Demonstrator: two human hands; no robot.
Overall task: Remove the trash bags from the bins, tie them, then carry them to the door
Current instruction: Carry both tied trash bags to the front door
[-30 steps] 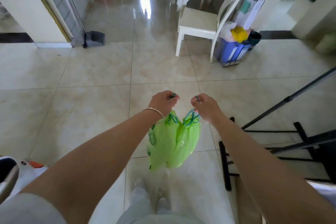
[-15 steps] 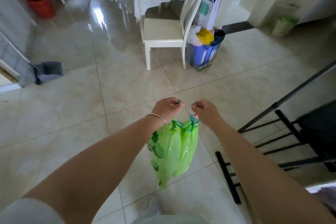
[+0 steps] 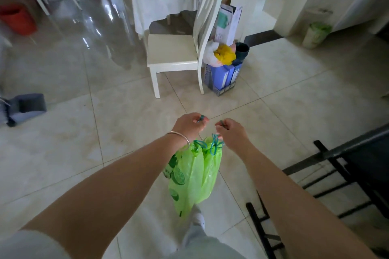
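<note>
Two green trash bags (image 3: 194, 176) hang side by side over the tiled floor (image 3: 126, 124), each gathered at the neck by a blue-green drawstring (image 3: 214, 143). The left hand (image 3: 188, 125), a thin bangle (image 3: 179, 137) on its wrist, is clenched on one drawstring loop; the right hand (image 3: 230, 131) is clenched on the other. Both are held out in front of the body, close together but not touching, and the bags sway just above the person's foot (image 3: 197, 215).

Both bags look drawn closed, so the removing and tying seem done and the carrying step is in hand. No door is plainly in view, so which way it lies cannot be told. Ahead stand a white chair (image 3: 176, 52) and, just beside it, a blue box (image 3: 223, 78) stuffed with odds and ends; a black metal rack (image 3: 336, 174) lies low at the right. A lined bin (image 3: 316, 33) sits by the far wall.

The next move calls for a steady grip on the thin cords and a path that steers between chair and rack, keeping the bags from snagging.
</note>
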